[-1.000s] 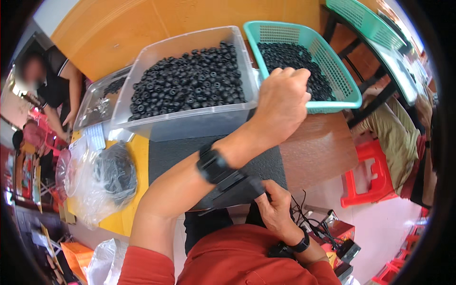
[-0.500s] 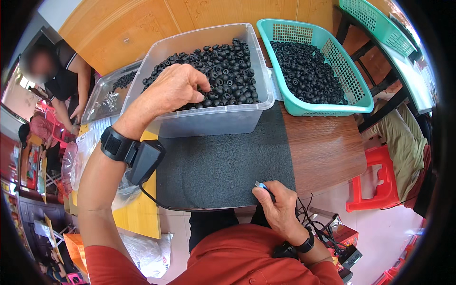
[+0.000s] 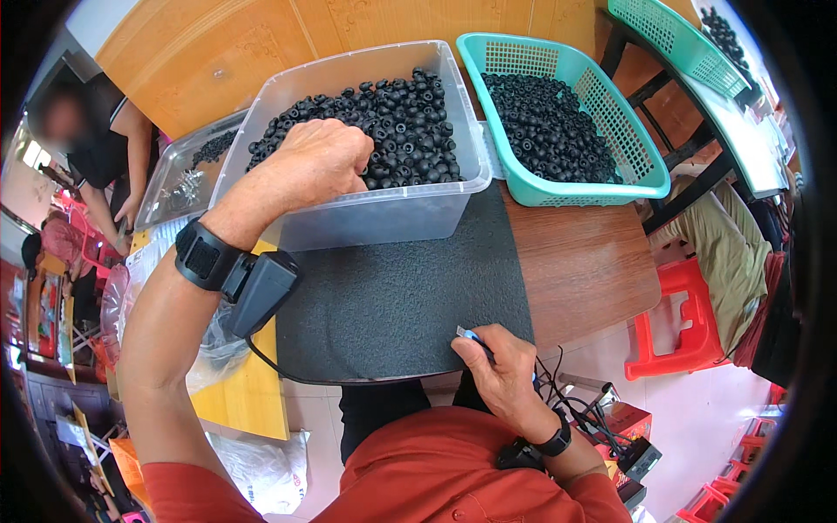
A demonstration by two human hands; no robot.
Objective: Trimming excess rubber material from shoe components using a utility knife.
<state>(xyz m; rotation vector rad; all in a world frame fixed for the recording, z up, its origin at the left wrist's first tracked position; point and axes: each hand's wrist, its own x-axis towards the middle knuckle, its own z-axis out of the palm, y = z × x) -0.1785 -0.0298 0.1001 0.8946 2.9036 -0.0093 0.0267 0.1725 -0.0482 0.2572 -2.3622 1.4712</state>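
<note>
1. While the left hand [image 3: 324,157] digs, fingers curled, into the black parts [image 3: 401,113] in the clear bin [image 3: 384,218] toward the table's far edge, its grip hides what it holds.
2. The right hand [image 3: 501,370] pinches a small blue tool [image 3: 469,335] at the near edge of the black mat [image 3: 392,296], long axis pointing far-left.

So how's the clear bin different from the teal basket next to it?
The clear bin has solid see-through walls; the teal basket has opaque mesh walls. The bin is piled high with small black round parts; the basket's pile sits lower. The left hand reaches into the bin, while nothing touches the basket. Both sit on the table and hold the same black parts.
</note>
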